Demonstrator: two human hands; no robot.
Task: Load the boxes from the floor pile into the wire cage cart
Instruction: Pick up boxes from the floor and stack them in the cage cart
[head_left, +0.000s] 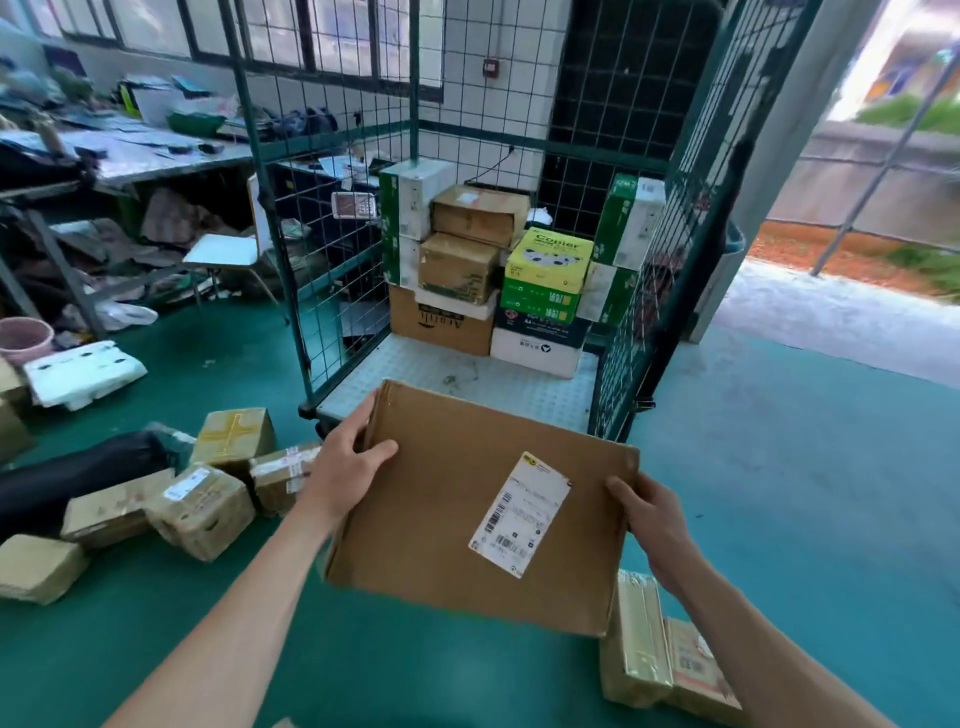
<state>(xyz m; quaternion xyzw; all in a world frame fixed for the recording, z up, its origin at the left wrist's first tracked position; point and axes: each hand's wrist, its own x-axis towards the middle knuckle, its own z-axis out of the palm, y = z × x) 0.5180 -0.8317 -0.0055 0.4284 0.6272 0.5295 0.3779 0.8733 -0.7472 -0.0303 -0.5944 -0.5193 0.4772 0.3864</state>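
Note:
A wide, flat brown cardboard box (441, 514) with a white shipping label is held in the air in front of me. My left hand (348, 462) grips its left edge, thumb on top. My right hand (652, 519) grips its right edge. Straight ahead stands the green wire cage cart (660, 260), its open front facing me. Several boxes are stacked against its back wall, among them a yellow copier-paper box (550, 260). The front part of the cart's white floor plate (467, 379) is bare. The floor pile of taped brown boxes (202, 509) lies to my left.
Two taped parcels (660, 654) lie on the green floor by my right forearm. A black bag (78, 473) and white foam tray (83, 371) lie at left, near a cluttered workbench (130, 156) and a chair (223, 252). An open doorway is at right.

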